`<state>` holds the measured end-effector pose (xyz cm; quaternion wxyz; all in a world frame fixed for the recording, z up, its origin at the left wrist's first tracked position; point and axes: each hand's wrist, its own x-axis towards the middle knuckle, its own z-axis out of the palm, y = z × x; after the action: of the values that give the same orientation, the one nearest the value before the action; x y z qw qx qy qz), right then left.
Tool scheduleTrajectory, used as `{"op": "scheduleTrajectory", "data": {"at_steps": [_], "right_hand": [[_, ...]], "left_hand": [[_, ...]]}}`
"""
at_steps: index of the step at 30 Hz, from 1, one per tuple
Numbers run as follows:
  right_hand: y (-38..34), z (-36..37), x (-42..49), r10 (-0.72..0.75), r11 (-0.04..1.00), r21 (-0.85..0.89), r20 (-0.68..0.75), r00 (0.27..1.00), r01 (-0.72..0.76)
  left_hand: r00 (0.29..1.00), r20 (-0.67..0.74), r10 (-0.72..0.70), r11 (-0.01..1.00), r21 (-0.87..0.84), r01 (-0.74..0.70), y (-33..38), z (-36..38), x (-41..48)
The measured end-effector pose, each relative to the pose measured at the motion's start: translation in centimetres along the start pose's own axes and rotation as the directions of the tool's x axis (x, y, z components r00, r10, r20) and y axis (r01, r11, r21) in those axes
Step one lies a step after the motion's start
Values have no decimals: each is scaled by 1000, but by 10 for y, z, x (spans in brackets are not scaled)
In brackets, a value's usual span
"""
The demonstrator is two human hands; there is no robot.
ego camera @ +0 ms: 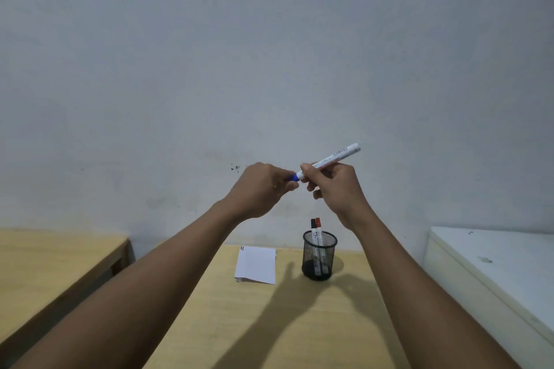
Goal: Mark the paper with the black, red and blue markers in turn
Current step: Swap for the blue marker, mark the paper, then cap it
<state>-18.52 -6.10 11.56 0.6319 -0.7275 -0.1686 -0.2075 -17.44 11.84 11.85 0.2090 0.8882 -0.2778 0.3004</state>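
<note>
The fingers of the right hand (332, 186) are curled tight around the white barrel of the blue marker (328, 160), pinching it near its blue end, so that most of the barrel sticks out past the knuckles, slanting up and to the right against the wall (269, 54). The fingers of the left hand (259, 189) are closed on the blue cap (292, 178) at the marker's lower left end; only a short blue stretch shows in the gap between the two hands, and whether the cap is seated or partly pulled off cannot be told. The two hands sit close together, thumb sides facing, held up in the air well above the wooden table (269, 323), with both bare forearms reaching in from the bottom corners. Below the hands, toward the far edge of the table, stands a black mesh pen cup (319, 255), upright, with the black marker (313, 228) and the red marker (318, 226) standing in it side by side, caps up and touching or nearly so. Just left of the cup, apart from it, the white paper (257, 263) lies flat on the table; a small dark and reddish mark shows at its far left corner. The arms cast dark shadows across the tabletop in front of the cup. A second wooden table (45, 263) stands off to the left, and a white surface (494, 263) lies to the right.
</note>
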Motion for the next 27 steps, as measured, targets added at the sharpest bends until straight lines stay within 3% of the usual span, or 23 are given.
{"op": "scheduleTrajectory", "data": {"at_steps": [3, 5, 7, 9, 11, 13, 15, 19, 24, 27], "right_hand": [[0, 3, -1, 51, 999, 22, -70, 996, -49], [1, 6, -3, 114, 991, 86, -116, 987, -104], [3, 6, -5, 189, 973, 160, -121, 975, -169], [6, 2, -8, 246, 950, 220, -91, 965, -222], [8, -3, -10, 293, 926, 271, -75, 953, -264], [8, -6, -9, 331, 899, 333, -89, 939, -285], [8, -8, -7, 342, 870, 413, -112, 933, -269], [8, -13, -1, 289, 799, 573, -97, 952, -184], [17, -7, 1, 335, 680, 704, -49, 941, -205], [19, -9, 3, 363, 741, 627, -72, 929, -241]], "left_hand": [[985, -165, 46, 947, 322, 10, 7, 9, -1], [963, -245, 111, 910, 415, 0, 14, 11, -2], [971, -205, 123, 906, 422, -26, 20, 8, -2], [989, -133, 69, 953, 302, -26, 21, 2, 0], [995, -89, -34, 999, -32, 31, 24, -2, 4], [988, -74, -139, 930, -354, 105, 26, -2, 7], [976, -80, -204, 868, -475, 143, 28, 2, 10], [967, -96, -237, 852, -498, 160, 26, 11, 12], [972, -218, -85, 952, -306, 15, 27, 9, 18], [984, -153, -96, 954, -296, 47, 21, 8, 20]]}}
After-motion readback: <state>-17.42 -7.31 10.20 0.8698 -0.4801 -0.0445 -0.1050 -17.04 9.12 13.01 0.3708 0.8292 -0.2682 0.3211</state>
